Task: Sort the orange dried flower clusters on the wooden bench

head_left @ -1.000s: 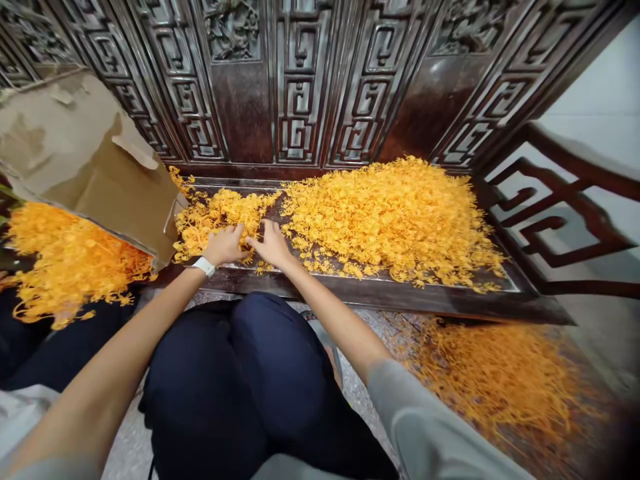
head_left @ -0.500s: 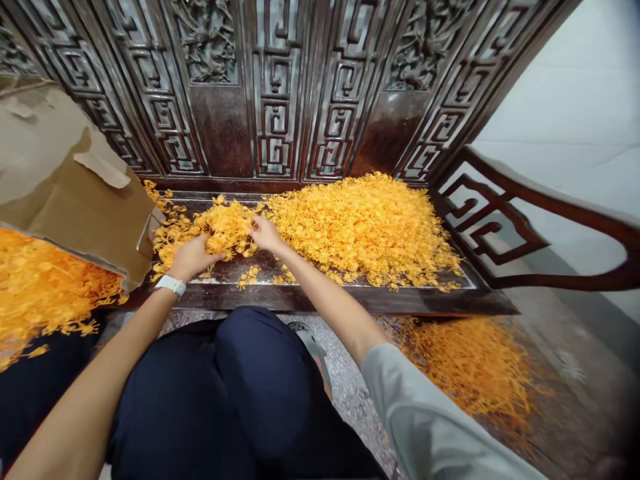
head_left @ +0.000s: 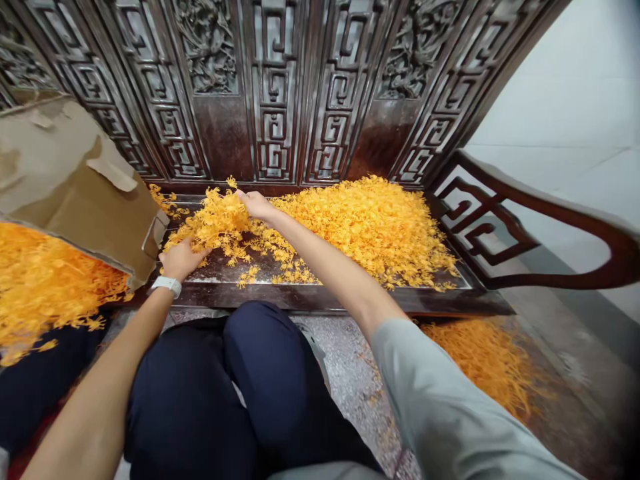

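A clump of orange plastic pieces (head_left: 220,217) is being gathered on the carved bench (head_left: 350,300) beside the cardboard box (head_left: 75,187), cupped between the closed left hand (head_left: 180,259) and right hand (head_left: 255,203); lifting it intact seems needed next.

A dark carved wooden bench seat (head_left: 330,299) at mid-frame bears a broad heap of orange plastic pieces (head_left: 370,227), thinner scatter (head_left: 260,257) spreading toward its left end.

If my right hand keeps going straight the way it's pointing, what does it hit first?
Your right hand points left and away, so it likely meets the clump of orange plastic pieces it already touches; depth is unclear.
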### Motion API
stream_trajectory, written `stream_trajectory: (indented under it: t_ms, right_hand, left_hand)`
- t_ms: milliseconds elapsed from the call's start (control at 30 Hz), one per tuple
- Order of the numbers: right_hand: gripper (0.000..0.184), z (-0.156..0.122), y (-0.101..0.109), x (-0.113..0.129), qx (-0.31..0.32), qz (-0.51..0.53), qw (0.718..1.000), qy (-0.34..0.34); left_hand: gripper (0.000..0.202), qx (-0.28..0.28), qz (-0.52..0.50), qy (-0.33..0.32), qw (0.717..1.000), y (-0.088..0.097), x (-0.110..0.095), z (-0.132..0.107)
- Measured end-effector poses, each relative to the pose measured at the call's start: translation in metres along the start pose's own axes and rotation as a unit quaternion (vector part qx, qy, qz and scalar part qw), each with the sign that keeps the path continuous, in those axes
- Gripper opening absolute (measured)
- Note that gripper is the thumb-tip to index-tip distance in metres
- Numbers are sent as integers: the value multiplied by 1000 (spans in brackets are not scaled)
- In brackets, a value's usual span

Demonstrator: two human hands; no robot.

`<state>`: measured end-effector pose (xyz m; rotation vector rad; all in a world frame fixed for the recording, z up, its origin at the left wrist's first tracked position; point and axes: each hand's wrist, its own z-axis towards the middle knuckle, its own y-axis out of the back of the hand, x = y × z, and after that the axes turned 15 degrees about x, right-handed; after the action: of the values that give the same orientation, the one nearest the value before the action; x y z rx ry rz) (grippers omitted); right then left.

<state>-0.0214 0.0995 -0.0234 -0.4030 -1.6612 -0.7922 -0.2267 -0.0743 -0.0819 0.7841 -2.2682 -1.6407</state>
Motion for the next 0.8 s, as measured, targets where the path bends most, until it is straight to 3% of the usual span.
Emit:
stream_trajectory:
  t_ms: [133, 300, 433, 600, 700, 800]
  right_hand:
    - [48, 7, 4, 34, 100, 154, 983, 1]
    - [32, 14, 15, 71, 135, 247, 959, -25]
    - [14, 23, 7, 84, 136, 166, 976, 29]
    - [20, 35, -1, 91, 107, 75, 990, 54]
    - [26, 42, 5, 95, 81, -4, 995, 61]
    - [31, 51, 12, 98, 60, -45, 994, 79]
  left_hand:
    - [97, -35, -68, 17, 997, 0, 6, -3]
    - [119, -82, -201, 54, 975, 1, 17, -6]
    - [112, -83, -254, 37, 963, -3, 24, -5]
    - [111, -96, -315, 14, 944, -11, 34, -1]
    - [111, -113, -352, -4, 929, -16, 39, 1]
    - [109, -99, -345, -21, 933, -19, 40, 3]
